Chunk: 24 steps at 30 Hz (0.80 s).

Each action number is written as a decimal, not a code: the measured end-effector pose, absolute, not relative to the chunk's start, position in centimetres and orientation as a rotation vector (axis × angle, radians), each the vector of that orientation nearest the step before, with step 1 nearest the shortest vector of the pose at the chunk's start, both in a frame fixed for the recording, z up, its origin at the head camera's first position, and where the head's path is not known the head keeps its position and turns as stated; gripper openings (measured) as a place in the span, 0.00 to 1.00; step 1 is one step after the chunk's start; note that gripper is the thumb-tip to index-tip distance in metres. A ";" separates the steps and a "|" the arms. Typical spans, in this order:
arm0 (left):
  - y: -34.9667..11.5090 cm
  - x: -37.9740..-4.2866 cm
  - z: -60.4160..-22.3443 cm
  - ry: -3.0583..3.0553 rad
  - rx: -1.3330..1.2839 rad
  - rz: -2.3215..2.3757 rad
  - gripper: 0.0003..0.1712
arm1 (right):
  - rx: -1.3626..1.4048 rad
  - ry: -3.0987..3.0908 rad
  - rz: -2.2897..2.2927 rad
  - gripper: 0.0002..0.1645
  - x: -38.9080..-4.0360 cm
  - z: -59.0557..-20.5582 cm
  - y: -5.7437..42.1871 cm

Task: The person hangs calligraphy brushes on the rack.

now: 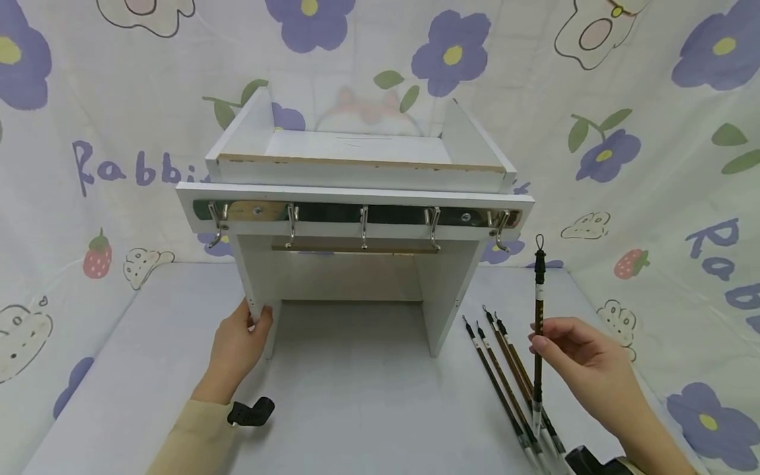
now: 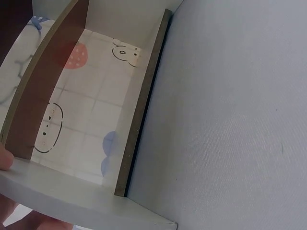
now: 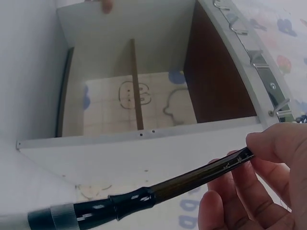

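A white wooden rack (image 1: 362,177) stands on the table, with a metal strip of several hooks (image 1: 364,227) along its front. My left hand (image 1: 233,346) grips the lower part of its left side panel (image 1: 252,277), thumb on the inner face. My right hand (image 1: 594,373), right of the rack, pinches a calligraphy brush (image 1: 539,290) between thumb and fingers. That brush is upright, its hanging loop at the top and its bristle end down. In the right wrist view, the dark brush handle (image 3: 180,186) crosses in front of the rack's side.
Several more calligraphy brushes (image 1: 501,389) lie side by side on the white table (image 1: 356,409), below and left of the right hand. Behind the rack hangs a cloth (image 1: 653,86) printed with flowers and rabbits. A crossbar (image 3: 136,86) spans the rack's back.
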<state>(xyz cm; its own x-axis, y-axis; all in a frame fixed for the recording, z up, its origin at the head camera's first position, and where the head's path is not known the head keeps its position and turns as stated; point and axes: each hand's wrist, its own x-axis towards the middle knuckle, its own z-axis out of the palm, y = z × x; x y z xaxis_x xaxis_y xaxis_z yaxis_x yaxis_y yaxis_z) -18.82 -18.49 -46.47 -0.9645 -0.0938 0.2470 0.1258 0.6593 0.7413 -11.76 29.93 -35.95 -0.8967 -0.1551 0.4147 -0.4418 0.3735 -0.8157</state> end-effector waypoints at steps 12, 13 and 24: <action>-18.6 -18.6 -46.3 -2.609 -0.009 -1.211 0.29 | 0.541 -2.464 1.337 0.11 -11.7 -36.2 28.7; -18.6 -18.6 -46.3 -2.610 -0.011 -1.209 0.29 | 0.529 -2.477 1.329 0.11 -11.6 -36.3 28.6; -18.4 -18.7 -46.3 -2.615 -0.019 -1.206 0.30 | 0.462 -2.539 1.328 0.09 -11.4 -36.3 28.8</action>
<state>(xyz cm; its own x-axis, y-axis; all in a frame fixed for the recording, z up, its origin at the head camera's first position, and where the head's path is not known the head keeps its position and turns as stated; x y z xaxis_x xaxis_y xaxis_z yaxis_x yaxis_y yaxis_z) -18.65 -18.43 -46.27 -0.9659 -0.0963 0.2403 0.1203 0.6550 0.7460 -11.40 28.79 -36.27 -0.9216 -0.1659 0.3508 -0.3828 0.5374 -0.7514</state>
